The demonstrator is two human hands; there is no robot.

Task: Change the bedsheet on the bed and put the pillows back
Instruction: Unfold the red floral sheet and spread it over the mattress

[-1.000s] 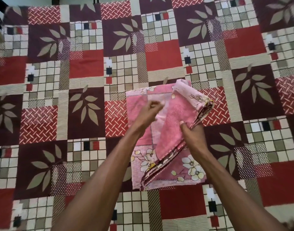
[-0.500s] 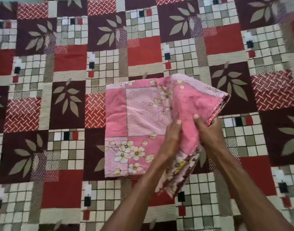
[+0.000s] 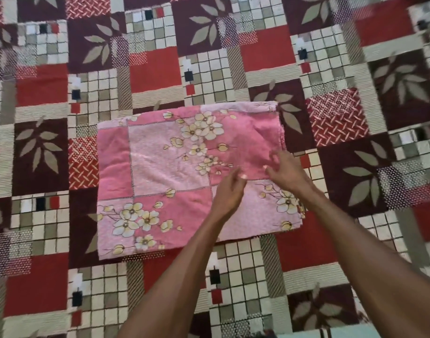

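Note:
A folded pink floral cloth (image 3: 170,172) lies flat in a rectangle on the bed, which is covered by a patchwork sheet of red, maroon and cream squares (image 3: 155,69). My left hand (image 3: 229,191) hovers over the cloth's lower right part, fingers loosely apart and holding nothing. My right hand (image 3: 286,172) rests on the cloth near its right edge, fingers spread. Neither hand grips the fabric. No pillow is visible.
The patchwork sheet fills almost the whole view on all sides of the pink cloth. A pale blue-green strip (image 3: 331,332) shows at the bottom right edge.
Both hands held up the right flap of the pink cloth. That flap now lies flat, the cloth is spread as a wider rectangle, and both hands have let go.

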